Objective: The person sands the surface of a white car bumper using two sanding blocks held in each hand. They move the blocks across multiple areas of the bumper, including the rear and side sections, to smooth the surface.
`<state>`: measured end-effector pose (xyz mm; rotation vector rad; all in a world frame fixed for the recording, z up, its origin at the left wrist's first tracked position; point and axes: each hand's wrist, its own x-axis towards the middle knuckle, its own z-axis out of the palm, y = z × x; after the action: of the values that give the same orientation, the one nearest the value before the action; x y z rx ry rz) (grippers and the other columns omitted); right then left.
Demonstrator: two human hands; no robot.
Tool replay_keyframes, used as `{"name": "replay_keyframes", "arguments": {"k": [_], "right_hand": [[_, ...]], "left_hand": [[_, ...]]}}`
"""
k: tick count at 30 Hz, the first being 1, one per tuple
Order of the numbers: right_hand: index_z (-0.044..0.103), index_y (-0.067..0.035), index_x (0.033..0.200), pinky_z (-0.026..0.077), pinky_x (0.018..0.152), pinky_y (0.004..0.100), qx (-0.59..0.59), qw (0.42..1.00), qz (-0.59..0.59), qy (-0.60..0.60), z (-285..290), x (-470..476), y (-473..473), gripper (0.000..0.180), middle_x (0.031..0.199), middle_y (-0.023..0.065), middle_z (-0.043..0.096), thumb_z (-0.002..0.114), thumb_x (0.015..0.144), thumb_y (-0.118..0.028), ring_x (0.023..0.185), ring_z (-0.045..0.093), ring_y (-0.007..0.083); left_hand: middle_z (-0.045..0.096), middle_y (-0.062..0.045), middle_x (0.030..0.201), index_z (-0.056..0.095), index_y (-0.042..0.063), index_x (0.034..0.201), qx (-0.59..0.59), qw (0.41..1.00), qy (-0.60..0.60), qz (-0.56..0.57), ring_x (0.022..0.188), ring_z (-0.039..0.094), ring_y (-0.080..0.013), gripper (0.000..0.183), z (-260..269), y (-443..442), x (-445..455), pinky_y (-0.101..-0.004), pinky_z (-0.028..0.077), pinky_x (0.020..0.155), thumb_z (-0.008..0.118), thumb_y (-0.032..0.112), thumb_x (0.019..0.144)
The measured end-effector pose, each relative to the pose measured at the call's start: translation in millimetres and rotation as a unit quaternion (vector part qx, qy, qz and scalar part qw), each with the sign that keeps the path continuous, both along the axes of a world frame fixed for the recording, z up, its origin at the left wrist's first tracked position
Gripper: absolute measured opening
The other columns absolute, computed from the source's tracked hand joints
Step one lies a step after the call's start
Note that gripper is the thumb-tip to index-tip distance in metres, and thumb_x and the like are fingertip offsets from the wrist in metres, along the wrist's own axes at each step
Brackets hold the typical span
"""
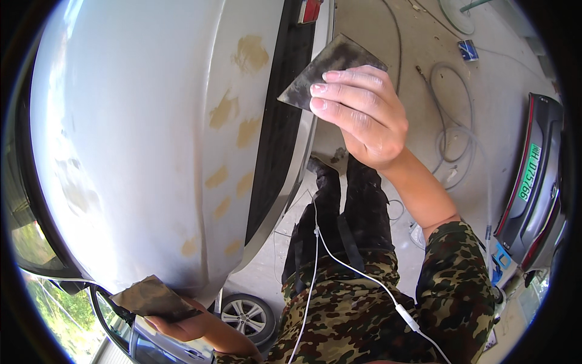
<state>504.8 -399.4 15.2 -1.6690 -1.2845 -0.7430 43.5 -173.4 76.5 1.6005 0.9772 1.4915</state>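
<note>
A car's bonnet point(150, 136) in pale grey fills the left side, with several tan filler patches point(223, 111) along its front edge. My right hand point(363, 109) is raised over the gap at the bonnet's front, its fingers closed on a dark, square, dust-smeared sheet point(327, 73), which looks like sandpaper. White dust coats the fingertips. Low on the left, beside the bonnet's near corner, my left hand point(182, 325) holds a second sheet point(152, 298), brownish and worn, also like sandpaper. Whether either sheet touches the bonnet cannot be told.
Hoses point(470, 113) lie coiled on the concrete floor, near a blue can point(468, 50). A detached car tailgate or rear panel point(541, 150) with a licence plate stands at the right. A car wheel point(245, 316) is below the bonnet. A white cable point(350, 268) hangs across my camouflage shirt.
</note>
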Motion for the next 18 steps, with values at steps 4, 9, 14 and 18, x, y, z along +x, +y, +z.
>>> {"name": "replay_keyframes", "arguments": {"k": [4, 9, 14, 18], "right_hand": [[0.080, -0.009, 0.109, 0.059, 0.085, 0.0411, 0.014, 1.000, 0.007, -0.008, -1.7, 7.0, 7.5, 0.025, 0.110, 0.0049, 0.080, 0.084, 0.085, -0.003, 0.103, 0.074, 0.0270], [0.079, -0.007, 0.109, 0.060, 0.086, 0.0429, -0.005, 1.000, 0.011, 0.000, 0.5, 5.4, 11.3, 0.024, 0.111, 0.0064, 0.080, 0.085, 0.086, -0.002, 0.104, 0.075, 0.0279], [0.081, -0.012, 0.105, 0.058, 0.086, 0.0387, 0.007, 1.000, 0.001, -0.027, 0.5, 9.7, 14.5, 0.022, 0.110, 0.0007, 0.080, 0.086, 0.084, -0.010, 0.103, 0.074, 0.0222], [0.082, -0.015, 0.103, 0.057, 0.087, 0.0364, -0.003, 0.998, -0.009, -0.062, -0.3, 26.2, 16.5, 0.021, 0.111, -0.0024, 0.080, 0.087, 0.083, -0.014, 0.104, 0.074, 0.0193]], "left_hand": [[0.057, -0.023, 0.152, 0.054, -0.002, 0.154, 0.005, 0.999, -0.021, 0.025, 0.136, 0.061, -0.0416, 0.069, -1.6, -1.0, -6.4, -0.0531, 0.054, 0.113, 0.079, -0.008, 0.089], [0.057, -0.025, 0.152, 0.052, -0.005, 0.153, 0.085, 0.987, 0.120, 0.067, 0.138, 0.060, -0.0407, 0.069, -1.5, 0.9, -14.6, -0.0516, 0.053, 0.115, 0.083, 0.006, 0.092], [0.057, -0.025, 0.152, 0.050, -0.007, 0.154, 0.055, 0.992, 0.083, 0.083, 0.138, 0.061, -0.0399, 0.074, 1.8, -2.0, -16.8, -0.0498, 0.052, 0.116, 0.085, 0.014, 0.092], [0.058, -0.024, 0.152, 0.049, -0.007, 0.154, 0.068, 0.987, 0.119, 0.090, 0.137, 0.062, -0.0401, 0.075, 2.6, -3.8, -15.2, -0.0496, 0.052, 0.116, 0.085, 0.014, 0.092]]}}
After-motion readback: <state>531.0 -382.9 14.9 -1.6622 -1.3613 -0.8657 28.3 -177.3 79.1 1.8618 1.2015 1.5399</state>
